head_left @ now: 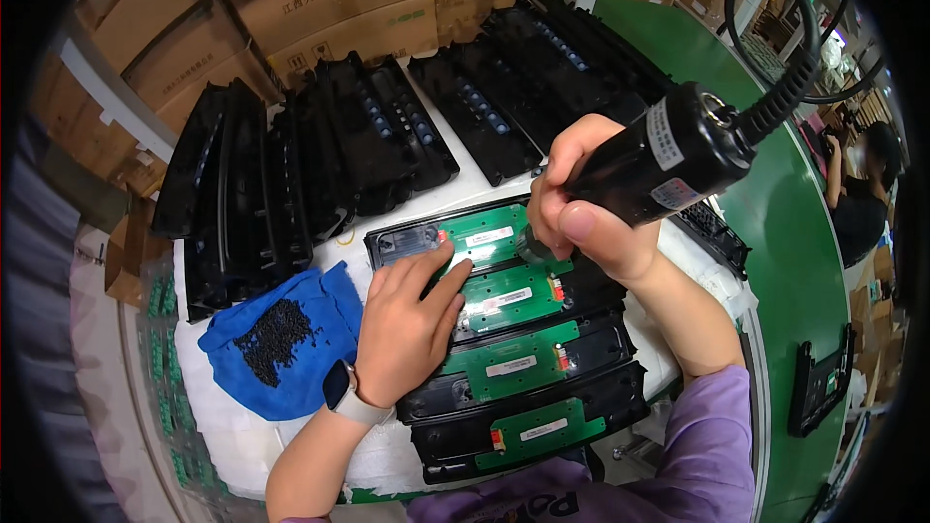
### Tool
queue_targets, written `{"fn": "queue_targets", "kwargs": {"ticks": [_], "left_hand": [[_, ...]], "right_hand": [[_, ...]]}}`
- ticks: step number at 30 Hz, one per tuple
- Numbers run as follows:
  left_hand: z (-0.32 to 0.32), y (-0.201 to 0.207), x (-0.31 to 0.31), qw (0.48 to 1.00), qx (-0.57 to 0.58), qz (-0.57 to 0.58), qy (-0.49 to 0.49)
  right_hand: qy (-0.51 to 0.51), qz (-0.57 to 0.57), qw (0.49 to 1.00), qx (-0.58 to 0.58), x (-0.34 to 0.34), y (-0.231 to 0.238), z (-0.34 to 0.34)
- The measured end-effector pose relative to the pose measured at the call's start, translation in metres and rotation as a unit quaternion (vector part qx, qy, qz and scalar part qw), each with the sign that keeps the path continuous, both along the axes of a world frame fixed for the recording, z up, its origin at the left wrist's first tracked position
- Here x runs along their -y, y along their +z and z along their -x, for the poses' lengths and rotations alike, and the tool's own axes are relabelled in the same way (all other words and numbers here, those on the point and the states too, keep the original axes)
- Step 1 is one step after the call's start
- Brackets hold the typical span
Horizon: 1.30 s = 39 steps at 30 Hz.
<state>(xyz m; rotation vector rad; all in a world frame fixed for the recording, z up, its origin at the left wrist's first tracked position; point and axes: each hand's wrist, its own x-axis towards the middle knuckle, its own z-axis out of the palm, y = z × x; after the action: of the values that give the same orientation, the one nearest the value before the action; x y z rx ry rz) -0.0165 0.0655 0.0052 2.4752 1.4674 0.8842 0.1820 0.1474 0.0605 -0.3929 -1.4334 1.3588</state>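
Observation:
My right hand [620, 247] is wrapped round a black electric screwdriver [668, 150] with a thick cable. Its tip end points down at the far green circuit board [480, 235], and the fingers hide the exact contact. My left hand [402, 334], a watch on its wrist, lies with fingers stretched over the left part of that board and its black plastic housing [397, 245]. Three more housings with green boards lie in a row nearer me: a second board [523, 298], a third board [509, 365] and the nearest board [542, 429]. Each carries a white label.
A blue cloth [334, 305] holds a heap of small black screws [276, 339] at the left. Black housings [368, 136] stand along the back, before stacked cardboard boxes [339, 0]. At the right is a green tabletop [765, 261]; a person [862, 184] sits beyond it.

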Motion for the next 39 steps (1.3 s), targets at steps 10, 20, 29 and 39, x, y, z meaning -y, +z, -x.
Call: {"fn": "queue_targets", "kwargs": {"ticks": [10,20,29,39], "left_hand": [[-0.001,-0.002,-0.002,1.000,0.018,0.006,-0.009],[-0.001,-0.002,-0.001,1.000,0.006,-0.002,-0.006],[0.001,-0.006,0.006,1.000,-0.006,-0.001,0.012],[0.065,0.020,0.071,0.931,-0.089,-0.111,0.337]], "right_hand": [[0.019,0.003,1.000,-0.018,0.000,-0.001,0.000],[0.067,-0.085,0.989,0.098,0.007,-0.003,0.008],[0.010,-0.159,0.982,0.107,0.018,-0.007,0.013],[0.164,-0.030,0.981,-0.102,0.029,0.018,0.007]]}}
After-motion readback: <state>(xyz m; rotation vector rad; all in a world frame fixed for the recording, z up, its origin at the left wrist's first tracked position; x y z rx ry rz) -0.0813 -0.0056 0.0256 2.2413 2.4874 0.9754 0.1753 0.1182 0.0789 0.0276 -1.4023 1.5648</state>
